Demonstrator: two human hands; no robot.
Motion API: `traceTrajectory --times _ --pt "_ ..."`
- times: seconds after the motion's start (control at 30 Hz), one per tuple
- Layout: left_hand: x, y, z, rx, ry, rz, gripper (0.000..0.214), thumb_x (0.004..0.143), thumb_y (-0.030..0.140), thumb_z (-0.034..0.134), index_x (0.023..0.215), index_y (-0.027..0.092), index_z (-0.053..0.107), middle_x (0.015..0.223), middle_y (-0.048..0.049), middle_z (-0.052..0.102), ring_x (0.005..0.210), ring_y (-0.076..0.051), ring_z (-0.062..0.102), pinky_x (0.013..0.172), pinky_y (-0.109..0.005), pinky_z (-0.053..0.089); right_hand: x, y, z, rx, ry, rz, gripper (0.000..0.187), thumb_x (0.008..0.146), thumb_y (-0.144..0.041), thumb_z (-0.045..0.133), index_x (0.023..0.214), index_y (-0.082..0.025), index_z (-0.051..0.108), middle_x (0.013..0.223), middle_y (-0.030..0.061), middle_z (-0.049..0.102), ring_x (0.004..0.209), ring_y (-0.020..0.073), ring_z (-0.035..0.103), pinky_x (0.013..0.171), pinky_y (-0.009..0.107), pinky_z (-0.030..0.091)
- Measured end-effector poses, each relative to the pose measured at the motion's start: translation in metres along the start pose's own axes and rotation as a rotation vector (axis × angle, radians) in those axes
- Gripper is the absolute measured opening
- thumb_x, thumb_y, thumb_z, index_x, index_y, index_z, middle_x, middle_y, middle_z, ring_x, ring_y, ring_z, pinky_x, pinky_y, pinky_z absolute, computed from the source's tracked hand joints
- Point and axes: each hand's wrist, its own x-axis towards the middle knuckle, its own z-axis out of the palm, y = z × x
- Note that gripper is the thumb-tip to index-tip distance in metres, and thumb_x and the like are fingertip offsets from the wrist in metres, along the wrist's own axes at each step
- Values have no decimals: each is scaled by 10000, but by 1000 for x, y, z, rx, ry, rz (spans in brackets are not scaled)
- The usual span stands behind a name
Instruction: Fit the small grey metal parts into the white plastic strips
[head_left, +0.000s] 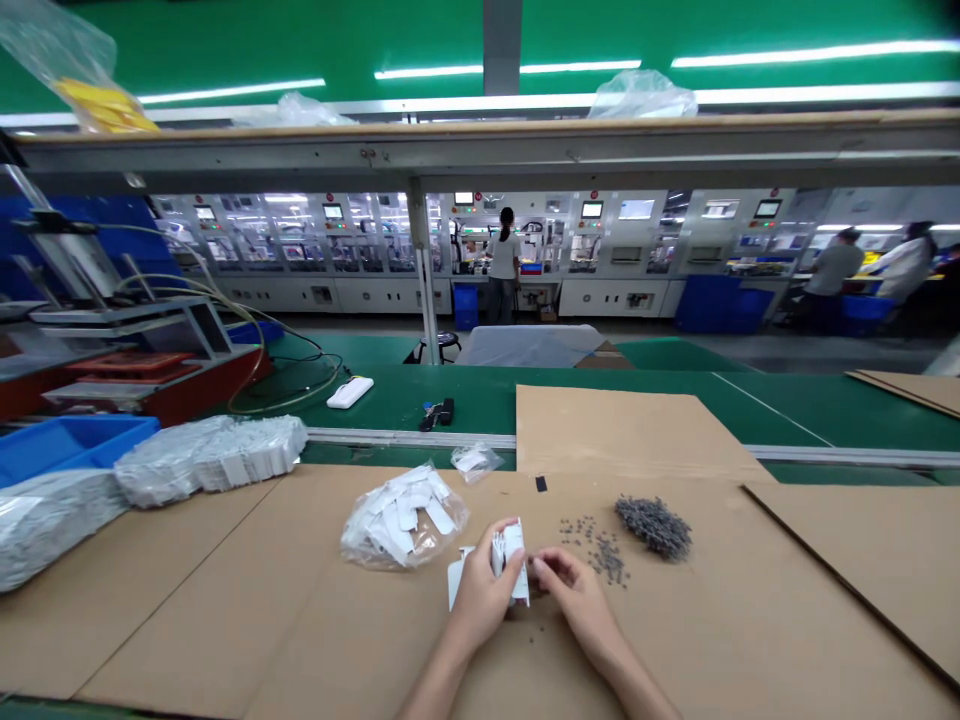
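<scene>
My left hand is closed around a small stack of white plastic pieces, held upright over the cardboard. Close to the stack's right side, my right hand has its thumb and forefinger pinched together; whatever sits between them is too small to make out. Another flat white piece shows just left of my left hand. Small grey parts lie scattered beyond my right hand, beside a larger heap of the same grey parts. An open plastic bag of white pieces rests to the left.
Bagged stacks of white parts and a blue bin stand at left, below a press machine. A cardboard sheet lies ahead, near keys and a white device. A person stands far back.
</scene>
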Motion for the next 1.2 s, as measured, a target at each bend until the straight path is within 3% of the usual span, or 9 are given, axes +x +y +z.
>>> traceTrajectory --times 0.23,0.57,0.83,0.93,1.0,1.1,1.2 --pt "-3 6 0 38 1 6 371 740 350 456 1068 183 501 819 -20 605 695 -137 528 644 -208 408 -2 5 0 264 -115 174 197 700 -329 591 671 -143 535 597 -7 536 540 88 462 538 206 358" --pt "-4 4 14 -25 62 35 291 782 349 399 971 169 527 848 -42 608 699 -153 543 661 -248 412 -1 5 3 169 -24 96 247 665 -374 611 628 -141 538 557 -25 507 537 96 448 526 201 346" --pt "-3 3 10 13 109 8 296 759 356 425 950 174 559 785 -35 625 687 -158 551 646 -239 413 0 2 -1 295 -142 283 258 621 -360 653 631 -121 556 552 -6 545 494 77 491 504 188 379" --pt "2 -3 4 13 125 -48 311 736 371 446 947 177 566 751 -29 624 650 -156 551 602 -234 416 -1 0 -13 162 -136 304 241 669 -368 598 702 -135 545 531 -24 545 347 34 435 332 137 285" --pt "5 -9 0 -5 156 -91 320 719 373 468 956 175 553 642 -1 585 572 -141 533 543 -226 410 -4 1 -22 -2 -210 344 230 657 -353 597 755 -152 539 579 -26 567 266 18 401 243 125 169" --pt "9 -17 -3 -99 221 -118 335 698 364 501 978 180 506 510 68 435 441 -92 448 445 -188 372 -7 7 -31 -221 -386 404 220 596 -269 630 775 -160 561 691 -10 598 275 31 464 209 117 169" --pt "12 -22 -1 -331 234 -148 290 710 355 478 951 196 453 486 98 350 359 -52 355 358 -150 301 -10 12 -29 -356 -394 347 151 609 -234 596 738 -156 584 650 -21 586 262 26 456 203 116 182"
